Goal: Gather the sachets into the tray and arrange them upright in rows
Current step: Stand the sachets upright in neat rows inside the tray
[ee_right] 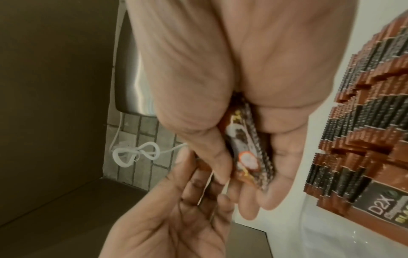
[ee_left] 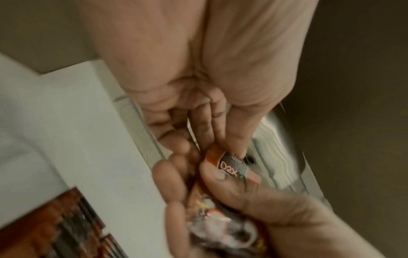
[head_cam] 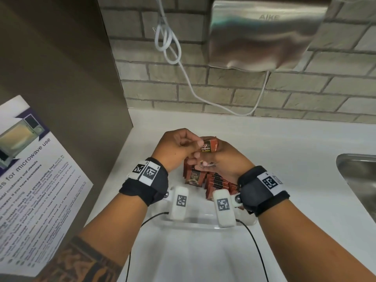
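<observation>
Both hands were held together above the far end of the clear tray (head_cam: pixel 205 225), over the white counter (head_cam: pixel 284 155). A small bundle of brown-orange sachets (head_cam: pixel 209 146) was clasped in the right hand (head_cam: pixel 227 161), with the fingers curled round its lower part and the thumb laid along its printed face. In the right wrist view the serrated edges of several sachets (ee_right: pixel 253 153) were seen stacked between palm and fingers. The upper end of the bundle was pinched by the left hand (head_cam: pixel 175 149), between thumb and fingertips; the other fingers of that hand were curled loosely. In the left wrist view the left thumb (ee_left: pixel 234 136) was pressed on the top edge of the front sachet (ee_left: pixel 234 165), where the letters D2X could be read.

Below the hands, rows of the same sachets (head_cam: pixel 215 181) were stood on edge inside the tray, packed closely, one leaning face-out at the left end of the rows. Exactly how many rows were formed could not be told, as they were partly hidden by the wrists.

A steel hand dryer (head_cam: pixel 264 33) was mounted on the brick wall (head_cam: pixel 305 94), with a looped white cable (head_cam: pixel 168 43) hung beside it. A steel sink (head_cam: pixel 360 180) was set into the counter at the right, and a printed microwave notice (head_cam: pixel 30 180) was fixed to the brown panel at the left.
</observation>
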The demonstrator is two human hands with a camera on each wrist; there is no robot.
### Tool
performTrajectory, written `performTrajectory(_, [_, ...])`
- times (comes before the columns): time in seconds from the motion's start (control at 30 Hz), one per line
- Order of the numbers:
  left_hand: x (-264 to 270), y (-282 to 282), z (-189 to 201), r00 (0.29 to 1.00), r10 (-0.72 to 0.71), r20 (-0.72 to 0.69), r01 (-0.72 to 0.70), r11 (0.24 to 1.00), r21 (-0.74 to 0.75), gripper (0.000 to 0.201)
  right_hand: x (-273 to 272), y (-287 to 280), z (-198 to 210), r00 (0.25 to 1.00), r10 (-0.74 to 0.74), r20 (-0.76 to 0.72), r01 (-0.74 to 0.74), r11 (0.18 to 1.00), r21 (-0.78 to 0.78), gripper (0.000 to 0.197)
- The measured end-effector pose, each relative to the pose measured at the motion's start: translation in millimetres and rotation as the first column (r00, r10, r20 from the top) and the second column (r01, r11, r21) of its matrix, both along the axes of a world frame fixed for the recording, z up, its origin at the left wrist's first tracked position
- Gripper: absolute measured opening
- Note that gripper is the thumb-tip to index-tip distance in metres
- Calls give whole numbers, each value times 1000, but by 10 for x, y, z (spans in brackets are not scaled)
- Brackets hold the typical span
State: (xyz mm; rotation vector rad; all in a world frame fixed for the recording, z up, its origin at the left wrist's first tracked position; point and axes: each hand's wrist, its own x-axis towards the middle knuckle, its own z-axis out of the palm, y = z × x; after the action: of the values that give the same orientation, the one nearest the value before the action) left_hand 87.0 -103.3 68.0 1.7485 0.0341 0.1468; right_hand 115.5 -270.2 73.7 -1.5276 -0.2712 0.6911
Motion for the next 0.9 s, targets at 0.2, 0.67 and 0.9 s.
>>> performTrajectory(0.2, [-40, -45, -23, 918, -393, 57, 346, 861, 373, 90, -14, 45, -8, 987, -76, -142, 99, 982, 161, 16])
performTrajectory(0.67, [42, 29, 75, 985, -164, -55, 170, 979, 110, 126, -49, -71, 155, 963, -233, 135, 239, 971, -27, 12])
performTrajectory(0.9, [-25, 7, -6, 908, -415, -49, 374, 859, -348, 63, -60, -118, 192, 922, -297, 247, 310, 950, -18, 15])
